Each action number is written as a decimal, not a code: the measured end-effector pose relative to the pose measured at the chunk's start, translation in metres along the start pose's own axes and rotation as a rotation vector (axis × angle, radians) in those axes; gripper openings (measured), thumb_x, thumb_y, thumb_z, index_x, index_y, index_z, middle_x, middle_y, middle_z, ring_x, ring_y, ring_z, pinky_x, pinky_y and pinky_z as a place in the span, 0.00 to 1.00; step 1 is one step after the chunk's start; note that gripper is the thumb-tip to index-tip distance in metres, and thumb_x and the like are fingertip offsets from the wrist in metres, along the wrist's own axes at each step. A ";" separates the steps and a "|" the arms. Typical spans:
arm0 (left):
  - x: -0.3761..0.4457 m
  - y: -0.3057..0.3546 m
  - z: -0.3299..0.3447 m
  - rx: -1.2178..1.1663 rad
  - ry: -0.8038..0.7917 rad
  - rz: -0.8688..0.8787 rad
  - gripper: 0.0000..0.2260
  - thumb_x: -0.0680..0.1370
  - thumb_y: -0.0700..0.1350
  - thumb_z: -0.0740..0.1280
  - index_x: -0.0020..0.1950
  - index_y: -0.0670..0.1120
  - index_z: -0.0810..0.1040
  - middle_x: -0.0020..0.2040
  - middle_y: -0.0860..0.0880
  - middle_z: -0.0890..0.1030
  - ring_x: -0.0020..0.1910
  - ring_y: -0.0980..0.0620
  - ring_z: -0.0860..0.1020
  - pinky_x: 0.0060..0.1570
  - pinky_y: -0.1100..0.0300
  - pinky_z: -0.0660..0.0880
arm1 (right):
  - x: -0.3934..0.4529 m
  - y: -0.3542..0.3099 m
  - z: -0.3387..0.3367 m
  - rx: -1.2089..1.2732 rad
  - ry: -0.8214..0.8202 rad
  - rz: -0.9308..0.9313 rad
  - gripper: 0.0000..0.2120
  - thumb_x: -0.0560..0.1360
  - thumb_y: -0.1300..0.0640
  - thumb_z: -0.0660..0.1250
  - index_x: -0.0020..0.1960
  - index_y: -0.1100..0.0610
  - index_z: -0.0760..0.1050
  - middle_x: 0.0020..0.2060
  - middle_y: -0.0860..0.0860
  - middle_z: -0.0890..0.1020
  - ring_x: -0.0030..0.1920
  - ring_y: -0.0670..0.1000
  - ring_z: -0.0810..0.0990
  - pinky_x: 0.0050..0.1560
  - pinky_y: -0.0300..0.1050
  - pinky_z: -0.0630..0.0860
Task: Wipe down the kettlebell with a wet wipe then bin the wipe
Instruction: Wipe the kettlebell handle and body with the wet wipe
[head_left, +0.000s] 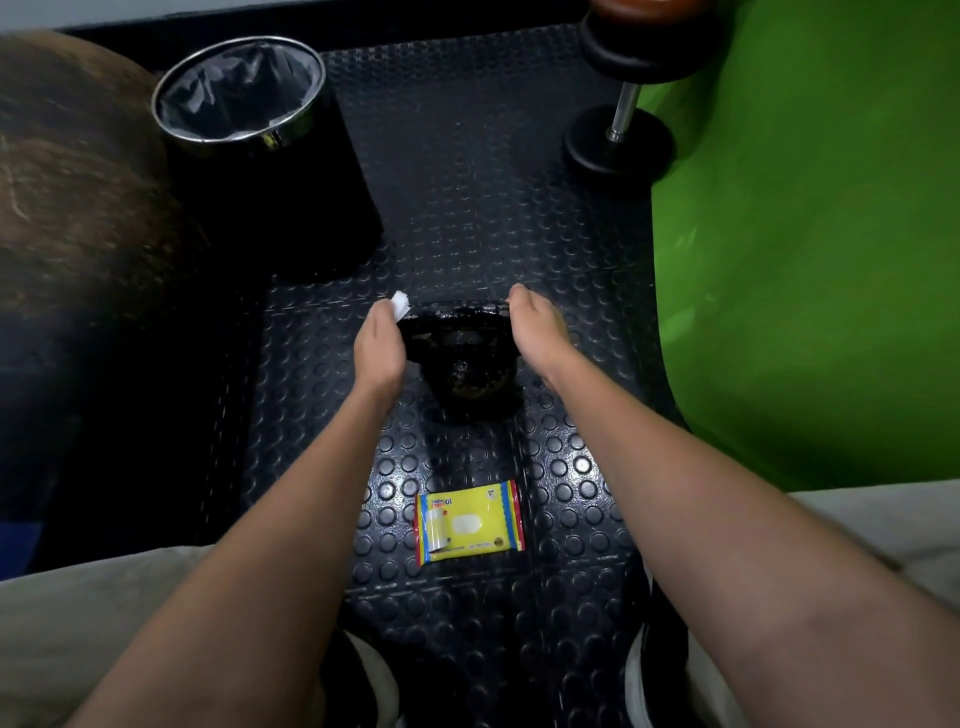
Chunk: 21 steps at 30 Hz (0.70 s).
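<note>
- Black kettlebell (470, 364) upright on studded rubber floor (467, 182), between both forearms
- Left hand (379, 340) at handle's left end, fingers pinched on white wet wipe (400, 303)
- Right hand (535, 325) over handle's right end; finger closure impossible to tell
- Lined bin (244, 93) far left, well apart
- Yellow wipe packet (469, 521) flat, nearer than kettlebell

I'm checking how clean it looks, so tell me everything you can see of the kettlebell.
The kettlebell is black, with a rough, speckled, worn-looking surface. It stands upright on the studded rubber floor, its looped handle on top. The left hand presses a white wipe at the handle's left end; the right hand rests at its right end.
</note>
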<state>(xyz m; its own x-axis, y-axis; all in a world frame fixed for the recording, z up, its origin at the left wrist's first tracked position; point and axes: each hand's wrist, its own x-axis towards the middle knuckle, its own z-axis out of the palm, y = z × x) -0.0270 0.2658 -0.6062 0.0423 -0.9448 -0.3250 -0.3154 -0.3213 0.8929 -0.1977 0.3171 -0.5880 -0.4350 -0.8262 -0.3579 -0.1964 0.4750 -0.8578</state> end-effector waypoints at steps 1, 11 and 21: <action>0.003 -0.001 -0.001 -0.048 -0.007 -0.066 0.17 0.79 0.54 0.53 0.50 0.45 0.75 0.46 0.49 0.74 0.46 0.50 0.70 0.47 0.52 0.67 | 0.001 0.001 0.000 0.000 -0.002 -0.002 0.24 0.84 0.49 0.47 0.62 0.65 0.74 0.59 0.57 0.78 0.61 0.56 0.75 0.49 0.44 0.64; -0.005 0.021 0.015 0.620 -0.003 0.490 0.15 0.82 0.41 0.52 0.42 0.40 0.75 0.43 0.44 0.78 0.45 0.43 0.73 0.45 0.52 0.67 | 0.002 0.004 -0.006 -0.026 -0.015 0.028 0.24 0.85 0.48 0.46 0.67 0.62 0.72 0.60 0.53 0.75 0.61 0.52 0.72 0.55 0.44 0.61; -0.043 0.009 0.053 1.028 0.073 0.885 0.18 0.85 0.51 0.48 0.61 0.45 0.74 0.57 0.48 0.77 0.60 0.47 0.72 0.74 0.49 0.57 | 0.000 0.003 -0.003 -0.039 0.017 0.030 0.20 0.82 0.49 0.48 0.47 0.55 0.75 0.43 0.48 0.78 0.43 0.47 0.74 0.42 0.44 0.67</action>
<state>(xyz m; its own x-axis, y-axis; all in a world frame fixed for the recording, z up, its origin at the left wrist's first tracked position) -0.0820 0.3067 -0.6004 -0.5023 -0.8191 0.2773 -0.8201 0.5528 0.1476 -0.2008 0.3191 -0.5893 -0.4564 -0.8062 -0.3764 -0.2174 0.5112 -0.8315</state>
